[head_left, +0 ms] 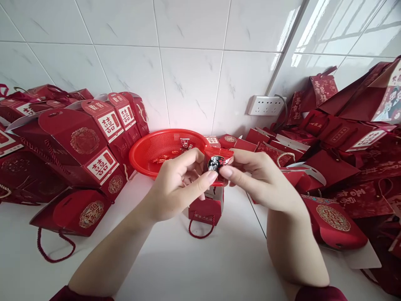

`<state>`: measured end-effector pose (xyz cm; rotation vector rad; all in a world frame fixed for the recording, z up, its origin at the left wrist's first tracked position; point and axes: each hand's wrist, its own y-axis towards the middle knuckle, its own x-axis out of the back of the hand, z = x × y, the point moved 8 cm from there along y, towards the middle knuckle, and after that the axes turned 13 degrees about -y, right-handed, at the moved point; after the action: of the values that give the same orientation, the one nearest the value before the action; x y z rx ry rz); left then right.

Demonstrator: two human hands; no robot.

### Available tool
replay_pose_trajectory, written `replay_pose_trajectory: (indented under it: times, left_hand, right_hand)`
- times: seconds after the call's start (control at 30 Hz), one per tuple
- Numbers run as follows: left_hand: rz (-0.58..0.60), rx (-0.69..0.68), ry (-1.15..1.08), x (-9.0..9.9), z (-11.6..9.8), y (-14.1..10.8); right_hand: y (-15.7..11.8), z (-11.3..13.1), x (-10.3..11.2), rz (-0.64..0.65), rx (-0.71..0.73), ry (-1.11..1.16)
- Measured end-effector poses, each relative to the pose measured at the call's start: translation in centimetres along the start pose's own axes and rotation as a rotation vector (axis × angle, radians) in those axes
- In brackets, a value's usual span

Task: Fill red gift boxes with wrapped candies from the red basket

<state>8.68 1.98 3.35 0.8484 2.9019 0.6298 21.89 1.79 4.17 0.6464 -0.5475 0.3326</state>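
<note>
Between my two hands is a wrapped candy in a red and black wrapper with white characters. My left hand pinches its left side with thumb and fingers. From the right, my right hand grips the other side, its thumb lying across the wrapper front. Below the candy stands a small red gift box with a rope handle; its top is partly hidden by my hands. Behind my left hand is a red plastic basket with several wrapped candies inside.
Stacked red gift boxes with rope handles fill the left side. More red boxes are piled high on the right, some with raised flaps. A white power strip with a grey cable is against the tiled wall. Everything rests on a white tabletop.
</note>
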Motion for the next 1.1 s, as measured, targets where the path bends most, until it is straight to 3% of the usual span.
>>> replay_pose_trajectory:
  times: [0.2, 0.53, 1.1]
  left_hand:
    - [0.05, 0.128, 0.13, 0.3, 0.9, 0.3]
    - [0.163, 0.126, 0.003, -0.1, 0.9, 0.0]
    - [0.129, 0.103, 0.032, -0.2, 0.6, 0.3]
  right_hand:
    - [0.6, -1.0, -1.1, 0.105, -0.019, -0.026]
    - [-0.2, 0.3, -1.1, 0.203, 0.087, 0.025]
    - [0.1, 0.0, -1.7, 0.222, 0.051, 0.056]
